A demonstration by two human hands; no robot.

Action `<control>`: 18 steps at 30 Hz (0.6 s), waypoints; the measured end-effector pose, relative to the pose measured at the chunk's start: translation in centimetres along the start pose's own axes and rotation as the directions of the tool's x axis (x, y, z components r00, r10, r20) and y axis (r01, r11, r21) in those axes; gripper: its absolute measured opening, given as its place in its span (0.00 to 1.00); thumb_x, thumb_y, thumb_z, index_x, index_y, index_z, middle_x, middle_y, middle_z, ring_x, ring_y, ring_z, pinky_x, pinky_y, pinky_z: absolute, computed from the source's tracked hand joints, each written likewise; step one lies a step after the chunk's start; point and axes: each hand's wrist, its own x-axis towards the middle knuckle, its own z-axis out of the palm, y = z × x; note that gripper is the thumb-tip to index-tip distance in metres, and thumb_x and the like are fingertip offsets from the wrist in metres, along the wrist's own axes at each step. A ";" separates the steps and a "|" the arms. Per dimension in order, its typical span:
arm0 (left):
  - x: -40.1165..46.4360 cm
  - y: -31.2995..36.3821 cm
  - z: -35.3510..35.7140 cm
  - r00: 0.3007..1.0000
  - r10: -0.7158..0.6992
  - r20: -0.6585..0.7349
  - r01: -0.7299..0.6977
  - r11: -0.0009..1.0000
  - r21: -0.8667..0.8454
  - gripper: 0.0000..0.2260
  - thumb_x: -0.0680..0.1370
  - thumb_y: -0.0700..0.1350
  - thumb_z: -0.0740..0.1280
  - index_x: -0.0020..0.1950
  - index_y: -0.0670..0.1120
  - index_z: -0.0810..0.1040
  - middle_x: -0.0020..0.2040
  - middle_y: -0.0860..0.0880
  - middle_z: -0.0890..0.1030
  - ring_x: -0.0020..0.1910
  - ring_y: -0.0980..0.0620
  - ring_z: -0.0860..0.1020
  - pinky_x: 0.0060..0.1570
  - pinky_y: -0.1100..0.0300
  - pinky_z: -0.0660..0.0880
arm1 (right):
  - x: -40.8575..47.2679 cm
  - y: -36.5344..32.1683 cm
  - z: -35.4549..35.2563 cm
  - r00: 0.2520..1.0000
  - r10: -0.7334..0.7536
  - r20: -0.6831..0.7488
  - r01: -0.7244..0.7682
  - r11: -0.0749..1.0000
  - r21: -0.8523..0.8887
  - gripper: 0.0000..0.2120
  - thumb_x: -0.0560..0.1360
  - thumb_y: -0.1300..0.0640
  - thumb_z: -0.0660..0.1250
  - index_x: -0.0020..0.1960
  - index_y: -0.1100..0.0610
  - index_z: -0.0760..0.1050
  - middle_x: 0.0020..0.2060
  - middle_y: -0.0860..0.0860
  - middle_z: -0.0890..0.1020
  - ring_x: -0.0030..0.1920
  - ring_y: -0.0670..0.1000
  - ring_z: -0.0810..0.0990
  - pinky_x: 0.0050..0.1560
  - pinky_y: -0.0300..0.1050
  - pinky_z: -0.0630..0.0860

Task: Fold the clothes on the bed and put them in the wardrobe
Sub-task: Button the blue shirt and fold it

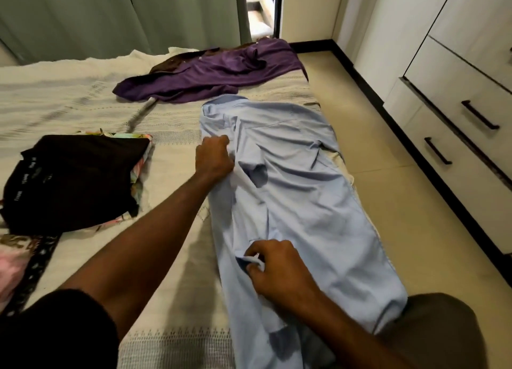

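Bed [171, 136] fills left and centre of frame, wardrobe [457, 72] at right. Blue shirt [299, 191] lies lengthwise along the bed's right edge, mid-fold. Purple garment [216, 75] at upper centre not yet folded; dark stack [74, 180] at left looks folded. Nothing put away yet. Left hand [214, 158] grips the shirt near the collar; right hand [277, 269] pinches the lower edge.

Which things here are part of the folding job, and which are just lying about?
Part of the job: light blue cotton shirt, gripped by left hand and right hand; purple garment; black folded garment; white wardrobe drawers.

Lying about: green curtain; cream bedspread.
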 end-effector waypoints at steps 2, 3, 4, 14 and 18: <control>-2.2 -0.1 -1.0 0.989 -0.144 0.018 0.144 0.958 -0.246 0.09 0.75 0.46 0.73 0.49 0.41 0.83 0.49 0.41 0.84 0.51 0.39 0.81 0.50 0.52 0.78 | -0.5 -1.1 -0.1 0.990 -0.025 -0.139 0.040 0.993 0.110 0.06 0.76 0.56 0.71 0.51 0.52 0.85 0.37 0.41 0.83 0.36 0.41 0.80 0.37 0.27 0.72; -3.3 -0.2 -1.5 0.976 -0.205 0.079 0.220 0.920 -0.324 0.09 0.75 0.46 0.73 0.45 0.40 0.83 0.45 0.40 0.85 0.46 0.40 0.83 0.47 0.52 0.80 | -0.8 -1.8 -0.1 0.980 -0.045 -0.192 0.076 0.985 0.154 0.06 0.76 0.57 0.71 0.51 0.52 0.85 0.34 0.39 0.80 0.35 0.40 0.79 0.37 0.27 0.71; -4.6 -0.4 -2.1 0.955 -0.251 0.158 0.293 0.874 -0.387 0.11 0.76 0.47 0.73 0.41 0.39 0.82 0.40 0.40 0.85 0.40 0.40 0.84 0.44 0.50 0.83 | -1.1 -2.7 0.0 0.979 -0.071 -0.191 0.105 0.980 0.170 0.06 0.76 0.55 0.71 0.52 0.52 0.84 0.33 0.38 0.79 0.35 0.39 0.79 0.38 0.27 0.71; -12.9 -0.1 -2.5 0.785 -0.371 0.496 0.613 0.586 -0.530 0.11 0.76 0.42 0.74 0.45 0.35 0.78 0.33 0.41 0.77 0.25 0.46 0.75 0.23 0.60 0.72 | 6.5 -0.4 -0.5 0.925 0.255 -0.283 -0.243 0.967 0.077 0.16 0.75 0.42 0.70 0.55 0.53 0.80 0.52 0.52 0.84 0.55 0.54 0.81 0.56 0.47 0.75; -13.8 0.3 -3.2 0.771 -0.380 0.511 0.636 0.423 -0.645 0.05 0.80 0.40 0.65 0.48 0.40 0.78 0.36 0.42 0.76 0.29 0.47 0.74 0.28 0.62 0.70 | 11.1 0.5 -0.7 0.918 0.376 -0.125 -0.356 0.922 0.155 0.21 0.75 0.44 0.72 0.60 0.57 0.79 0.58 0.56 0.82 0.61 0.59 0.79 0.55 0.47 0.73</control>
